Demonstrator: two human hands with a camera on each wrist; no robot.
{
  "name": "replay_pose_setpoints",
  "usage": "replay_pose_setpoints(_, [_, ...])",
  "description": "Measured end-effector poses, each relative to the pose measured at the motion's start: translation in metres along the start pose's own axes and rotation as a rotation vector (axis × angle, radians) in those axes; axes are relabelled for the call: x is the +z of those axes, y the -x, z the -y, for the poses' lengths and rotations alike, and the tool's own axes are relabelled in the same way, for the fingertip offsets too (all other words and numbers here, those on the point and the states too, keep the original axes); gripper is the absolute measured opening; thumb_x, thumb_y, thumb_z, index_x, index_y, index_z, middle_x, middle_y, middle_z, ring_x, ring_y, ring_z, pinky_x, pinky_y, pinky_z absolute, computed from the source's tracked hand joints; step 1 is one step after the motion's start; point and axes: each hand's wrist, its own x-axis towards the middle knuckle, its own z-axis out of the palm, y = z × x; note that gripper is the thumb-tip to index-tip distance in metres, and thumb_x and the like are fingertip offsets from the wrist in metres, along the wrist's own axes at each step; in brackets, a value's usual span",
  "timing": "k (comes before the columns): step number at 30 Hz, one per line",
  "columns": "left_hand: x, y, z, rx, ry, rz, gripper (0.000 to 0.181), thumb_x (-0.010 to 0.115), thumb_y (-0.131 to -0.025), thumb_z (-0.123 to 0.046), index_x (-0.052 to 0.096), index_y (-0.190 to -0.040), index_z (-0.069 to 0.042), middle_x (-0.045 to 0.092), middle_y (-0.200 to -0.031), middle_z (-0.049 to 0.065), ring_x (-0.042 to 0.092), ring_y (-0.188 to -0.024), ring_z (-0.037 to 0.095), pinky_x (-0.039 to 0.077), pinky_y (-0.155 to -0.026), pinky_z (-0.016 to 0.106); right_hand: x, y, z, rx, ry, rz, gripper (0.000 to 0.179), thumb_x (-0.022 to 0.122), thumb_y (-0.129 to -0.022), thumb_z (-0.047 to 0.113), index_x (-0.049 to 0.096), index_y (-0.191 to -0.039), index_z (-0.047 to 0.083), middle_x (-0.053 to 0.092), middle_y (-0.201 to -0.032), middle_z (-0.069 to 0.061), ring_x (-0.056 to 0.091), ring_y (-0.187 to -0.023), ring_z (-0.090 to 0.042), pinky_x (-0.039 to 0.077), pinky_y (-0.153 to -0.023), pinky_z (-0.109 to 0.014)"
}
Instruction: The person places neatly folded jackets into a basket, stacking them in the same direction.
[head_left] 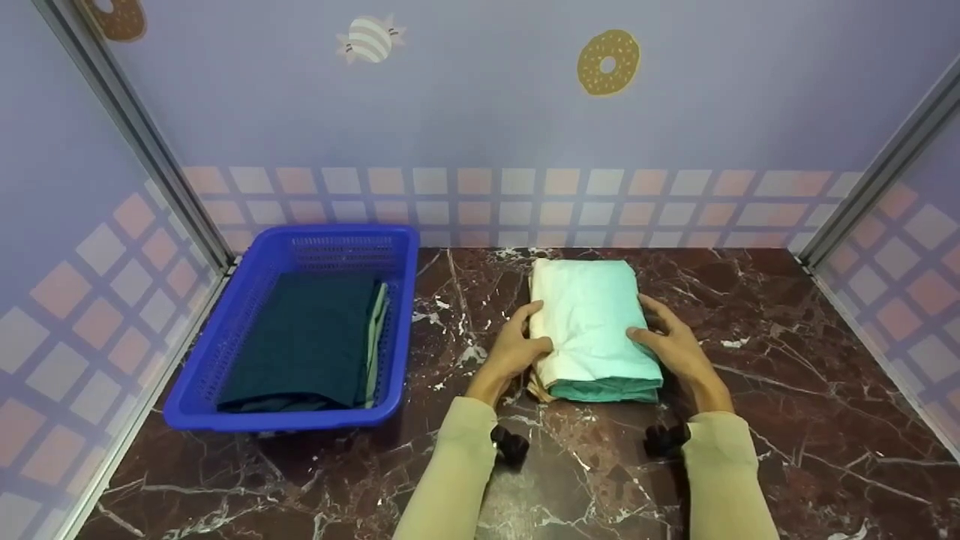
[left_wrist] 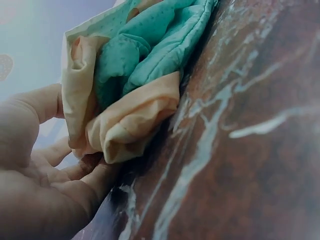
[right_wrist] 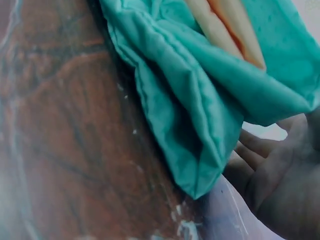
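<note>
A folded cloth (head_left: pixel 592 322), pale cream on the left and mint green on the right, lies flat on the dark red marbled table. Its layered end shows teal folds (left_wrist: pixel 150 55) and cream folds (left_wrist: pixel 135 117) in the left wrist view. My left hand (head_left: pixel 514 352) holds the left side, thumb on the top layer and fingers around the edge. On the opposite side, my right hand (head_left: pixel 675 349) grips the green edge, thumb on top. Teal layers (right_wrist: pixel 200 100) droop beside that hand in the right wrist view, partly hiding its fingers.
To the left stands a blue plastic basket (head_left: pixel 409 315) with a folded dark green cloth (head_left: pixel 307 337) and a light green one (head_left: pixel 375 337) inside. A patterned wall (head_left: pixel 480 112) rises behind the table, with side panels left and right.
</note>
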Motion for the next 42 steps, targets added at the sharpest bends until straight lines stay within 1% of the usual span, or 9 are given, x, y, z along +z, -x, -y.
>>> replay_pose_setpoints(3, [-0.001, 0.001, 0.000, 0.006, 0.014, 0.010, 0.086, 0.065, -0.080, 0.006, 0.044, -0.162, -0.011, 0.065, -0.114, 0.014, 0.051, -0.067, 0.015, 0.047, -0.063, 0.025, 0.001, 0.001, 0.002, -0.031, -0.017, 0.023, 0.082, 0.069, -0.104, 0.027, 0.022, -0.172, 0.021, 0.031, -0.166, -0.027, 0.035, -0.149, -0.045, 0.035, -0.116, -0.062])
replay_pose_setpoints(5, [-0.001, 0.002, 0.002, 0.011, 0.025, 0.013, 0.088, 0.065, -0.079, 0.007, 0.043, -0.163, -0.012, 0.065, -0.113, 0.014, 0.051, -0.067, 0.014, 0.047, -0.062, 0.024, 0.000, 0.001, 0.001, -0.048, -0.029, 0.040, 0.083, 0.068, -0.105, 0.026, 0.020, -0.172, 0.022, 0.028, -0.168, -0.026, 0.030, -0.152, -0.045, 0.032, -0.118, -0.063])
replay_pose_setpoints(8, [-0.001, 0.003, 0.003, 0.025, 0.014, 0.012, 0.088, 0.065, -0.079, 0.008, 0.043, -0.163, -0.012, 0.063, -0.129, 0.017, 0.058, -0.086, 0.019, 0.049, -0.070, 0.026, 0.000, 0.001, 0.000, -0.068, -0.048, 0.067, 0.082, 0.067, -0.106, 0.026, 0.018, -0.172, 0.022, 0.020, -0.173, -0.023, 0.021, -0.157, -0.043, 0.026, -0.121, -0.063])
replay_pose_setpoints(13, [-0.001, 0.001, 0.003, 0.025, 0.040, 0.001, 0.082, 0.067, -0.082, 0.006, 0.049, -0.160, -0.013, 0.062, -0.137, 0.019, 0.059, -0.098, 0.021, 0.050, -0.077, 0.028, 0.003, 0.000, -0.001, -0.077, -0.064, 0.086, 0.077, 0.066, -0.107, 0.031, 0.025, -0.171, 0.023, 0.013, -0.176, -0.013, 0.011, -0.161, -0.038, 0.020, -0.124, -0.062])
replay_pose_setpoints(18, [-0.004, 0.001, 0.006, 0.020, 0.069, -0.004, 0.073, 0.071, -0.088, 0.001, 0.052, -0.158, -0.013, 0.064, -0.137, 0.019, 0.063, -0.108, 0.022, 0.054, -0.088, 0.032, 0.004, 0.001, -0.001, -0.057, -0.063, 0.081, 0.073, 0.069, -0.105, 0.029, 0.035, -0.168, 0.022, 0.019, -0.175, -0.012, 0.014, -0.160, -0.038, 0.025, -0.123, -0.062])
replay_pose_setpoints(24, [-0.008, 0.001, 0.007, 0.019, 0.053, -0.018, 0.063, 0.072, -0.091, -0.002, 0.058, -0.152, -0.011, 0.069, -0.119, 0.017, 0.060, -0.090, 0.019, 0.052, -0.078, 0.030, 0.003, 0.003, 0.001, -0.049, -0.058, 0.081, 0.066, 0.068, -0.105, 0.032, 0.042, -0.164, 0.016, 0.027, -0.172, -0.016, 0.023, -0.157, -0.040, 0.027, -0.121, -0.061])
replay_pose_setpoints(28, [-0.010, 0.000, 0.006, 0.029, 0.053, -0.030, 0.062, 0.072, -0.089, 0.002, 0.060, -0.149, -0.007, 0.071, -0.117, 0.017, 0.063, -0.089, 0.019, 0.054, -0.075, 0.028, 0.004, 0.003, 0.002, -0.012, -0.110, 0.063, 0.064, 0.069, -0.104, 0.035, 0.048, -0.160, 0.013, 0.032, -0.170, -0.014, 0.031, -0.153, -0.036, 0.031, -0.120, -0.058])
replay_pose_setpoints(36, [-0.015, 0.001, 0.004, -0.014, 0.063, -0.022, 0.067, 0.074, -0.086, 0.005, 0.059, -0.151, -0.009, 0.070, -0.115, 0.018, 0.064, -0.091, 0.021, 0.055, -0.074, 0.028, 0.004, 0.002, -0.001, -0.043, -0.028, 0.095, 0.070, 0.073, -0.102, 0.026, 0.043, -0.164, 0.019, 0.031, -0.170, -0.017, 0.027, -0.156, -0.039, 0.034, -0.118, -0.059])
replay_pose_setpoints(42, [-0.018, 0.002, 0.004, -0.042, 0.041, -0.010, 0.069, 0.075, -0.086, 0.004, 0.060, -0.151, -0.013, 0.069, -0.115, 0.018, 0.065, -0.087, 0.021, 0.056, -0.072, 0.029, 0.003, 0.002, 0.000, -0.077, 0.017, 0.131, 0.075, 0.073, -0.102, 0.021, 0.036, -0.168, 0.020, 0.023, -0.172, -0.020, 0.021, -0.156, -0.048, 0.034, -0.117, -0.064])
